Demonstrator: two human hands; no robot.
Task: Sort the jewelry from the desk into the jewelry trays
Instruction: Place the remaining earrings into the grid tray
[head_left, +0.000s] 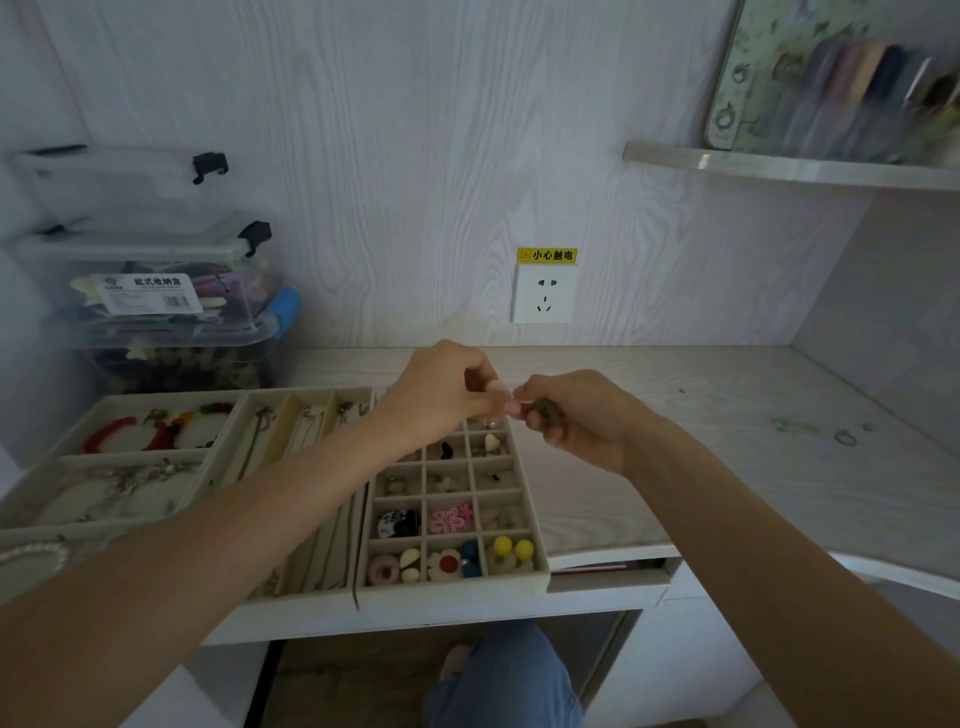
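Trinket inside right hand grip

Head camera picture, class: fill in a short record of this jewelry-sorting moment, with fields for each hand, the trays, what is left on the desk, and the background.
left hand: raised above the grid tray, fingertips pinching at the dark piece
right hand: grips a small dark jewelry piece
grid tray: small square cells holding rings, earrings, a pink flower, yellow and blue beads
long-slot tray: necklaces in narrow lanes
bracelet tray: red bracelet and chains
desk: small pieces lie at far right
background: stacked clear boxes, wall socket
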